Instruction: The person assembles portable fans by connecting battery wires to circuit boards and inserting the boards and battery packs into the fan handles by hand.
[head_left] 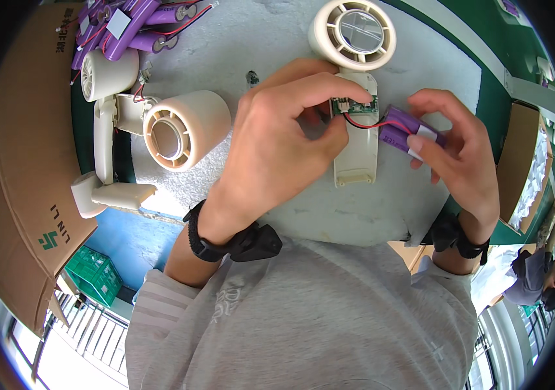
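Note:
A cream handheld fan [354,156] lies with its handle open toward me and its round, ringed head [319,49] at the far side. Inside the handle sits a green circuit board [357,106], with a small white plug and red and black wires at its left end. My left hand [284,123] is closed on the fan at the board, index finger along the board's far edge and thumb by the plug. Between my right thumb and fingers is a purple battery pack [394,127], joined to the board by the wires; my right hand [462,153] is closed on it.
Another cream fan [202,123] with an opened handle lies to the left. Several purple battery packs [128,29] are heaped at the far left. A tall cardboard box [30,143] borders the left side; another box [518,166] stands right. A green crate [93,276] is below left.

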`<state>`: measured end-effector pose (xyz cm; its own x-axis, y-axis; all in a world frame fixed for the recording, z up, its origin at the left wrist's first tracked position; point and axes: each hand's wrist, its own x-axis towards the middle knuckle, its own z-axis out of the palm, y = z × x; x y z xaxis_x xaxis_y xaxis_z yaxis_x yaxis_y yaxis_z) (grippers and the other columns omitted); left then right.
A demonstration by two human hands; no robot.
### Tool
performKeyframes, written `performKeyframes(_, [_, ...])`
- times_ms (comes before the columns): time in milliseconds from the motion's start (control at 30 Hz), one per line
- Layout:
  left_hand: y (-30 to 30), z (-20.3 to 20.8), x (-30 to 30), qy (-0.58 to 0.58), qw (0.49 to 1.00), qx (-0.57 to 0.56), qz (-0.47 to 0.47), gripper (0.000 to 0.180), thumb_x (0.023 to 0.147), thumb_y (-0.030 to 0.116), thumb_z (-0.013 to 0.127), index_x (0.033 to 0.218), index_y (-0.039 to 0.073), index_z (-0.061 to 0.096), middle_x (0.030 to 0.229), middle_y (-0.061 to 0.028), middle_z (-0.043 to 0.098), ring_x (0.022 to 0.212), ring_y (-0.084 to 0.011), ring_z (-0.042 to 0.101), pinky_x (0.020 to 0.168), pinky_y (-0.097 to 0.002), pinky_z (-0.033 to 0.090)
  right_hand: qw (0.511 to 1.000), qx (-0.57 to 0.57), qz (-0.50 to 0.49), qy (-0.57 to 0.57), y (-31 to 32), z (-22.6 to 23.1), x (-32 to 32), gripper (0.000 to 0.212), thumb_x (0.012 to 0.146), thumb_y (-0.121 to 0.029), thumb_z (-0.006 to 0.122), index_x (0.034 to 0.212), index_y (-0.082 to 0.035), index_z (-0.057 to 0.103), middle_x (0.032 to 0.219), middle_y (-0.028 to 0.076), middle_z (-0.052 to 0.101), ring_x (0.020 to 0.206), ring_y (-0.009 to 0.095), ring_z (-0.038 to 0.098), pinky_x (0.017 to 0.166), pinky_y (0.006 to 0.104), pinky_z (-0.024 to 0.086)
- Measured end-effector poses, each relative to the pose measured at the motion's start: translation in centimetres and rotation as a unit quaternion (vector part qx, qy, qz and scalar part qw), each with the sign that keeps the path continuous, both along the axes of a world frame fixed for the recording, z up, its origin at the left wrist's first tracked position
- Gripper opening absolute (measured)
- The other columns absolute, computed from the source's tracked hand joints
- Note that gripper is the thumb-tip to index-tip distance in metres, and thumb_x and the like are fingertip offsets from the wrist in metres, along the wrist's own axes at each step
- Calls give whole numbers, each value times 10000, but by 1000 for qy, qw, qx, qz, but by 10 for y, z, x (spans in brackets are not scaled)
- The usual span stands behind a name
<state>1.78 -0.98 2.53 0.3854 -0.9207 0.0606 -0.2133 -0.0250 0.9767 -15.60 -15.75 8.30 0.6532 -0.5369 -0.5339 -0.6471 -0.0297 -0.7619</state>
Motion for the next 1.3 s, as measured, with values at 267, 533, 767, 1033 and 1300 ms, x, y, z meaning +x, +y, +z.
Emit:
performKeyframes(267, [3,-3,0,-2,1000,7,21,340,733,-135,602,1007,33,714,1065,-57,613,804,-91,605,671,-208,484,905,-399,122,-79,9,-11,-3,156,739,-8,761,869,-2,675,934,67,677,636,157,642,515,258,477])
performKeyframes(533, [3,-2,-1,-21,1000,2,15,351,740,-136,601,1023,38,715,1080,-69,615,826,-102,618,690,-218,496,854,-475,170,-127,17,-18,-9,140,692,15,765,797,8,673,942,96,704,716,221,659,587,315,537])
performKeyframes(767, [4,-1,-1,-23,1000,5,11,361,746,-139,597,1036,41,715,1099,-79,612,851,-111,625,699,-221,499,837,-506,187,-94,26,-18,-7,168,702,59,753,853,47,681,980,116,714,778,222,684,643,292,551])
performKeyframes(1033, [3,-3,0,-23,1000,-1,8,355,753,-133,601,1039,44,714,1102,-84,611,866,-123,629,708,-225,505,880,-444,152,-71,16,-11,-9,171,700,51,751,853,35,677,994,126,716,777,241,691,655,307,550])
performKeyframes(1300, [4,1,0,-14,1000,-2,13,356,755,-132,606,1045,44,712,1110,-106,621,897,-166,652,731,-257,540,881,-435,161,-88,19,-9,-7,132,719,31,744,830,22,672,999,132,711,771,264,683,669,332,545])
